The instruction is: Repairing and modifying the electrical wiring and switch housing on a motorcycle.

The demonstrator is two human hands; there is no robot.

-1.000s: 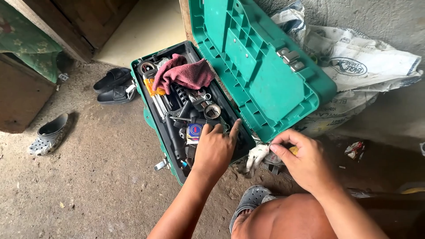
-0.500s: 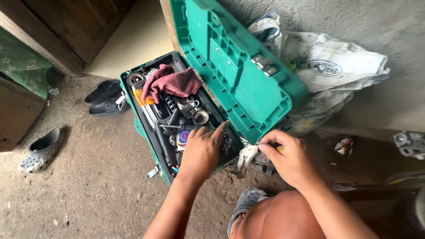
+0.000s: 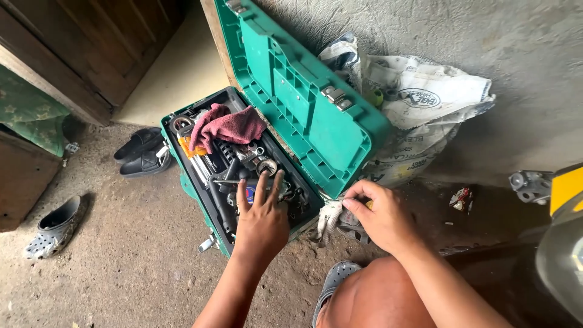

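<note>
An open green toolbox (image 3: 182, 182) sits on the dirt floor with its lid (image 3: 303, 97) raised against the wall. Inside lie a pink rag (image 3: 231, 126), sockets, wrenches and other metal tools (image 3: 249, 164). My left hand (image 3: 262, 215) reaches into the box, fingers spread flat over the tools, and no tool shows in its grip. My right hand (image 3: 379, 215) is just right of the box, its fingers pinched on a dirty white rag (image 3: 331, 218) that lies on the floor by the box's corner.
A white printed sack (image 3: 419, 109) slumps against the wall behind the lid. Black shoes (image 3: 141, 153) lie left of the box, a grey clog (image 3: 53, 226) farther left. My sandalled foot (image 3: 335, 284) is below the box. A yellow machine part (image 3: 565, 188) is at right.
The view has shifted, so the box sits further left in frame. My left hand's fingers have spread over the tools. My right hand still pinches the white rag.
</note>
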